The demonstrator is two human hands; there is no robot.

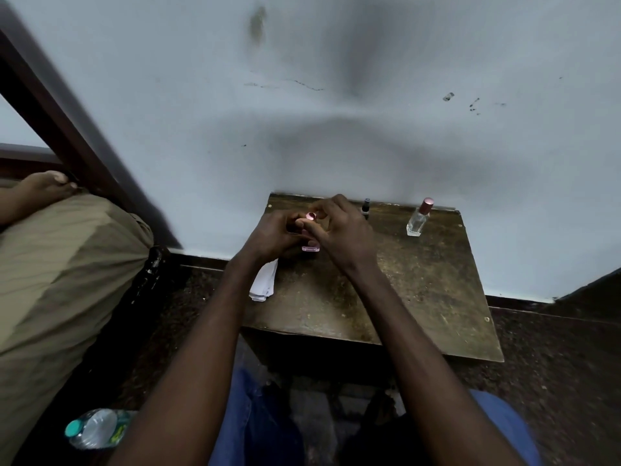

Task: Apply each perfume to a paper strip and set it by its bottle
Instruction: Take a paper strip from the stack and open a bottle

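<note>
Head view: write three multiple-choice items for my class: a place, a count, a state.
1. Where do the paper strips lie?
A) at the table's left edge
B) against the wall
C) on the floor

2. How many bottles stand on the table untouched?
A) one
B) two
C) four

3. The clear bottle is:
A) capped
B) uncapped
C) tipped over

Answers:
1 A: they lie at that edge.
2 B: only the clear bottle and the dark bottle; the left hand and right hand hold the pink bottle.
3 A: its rosy cap is on.
</note>
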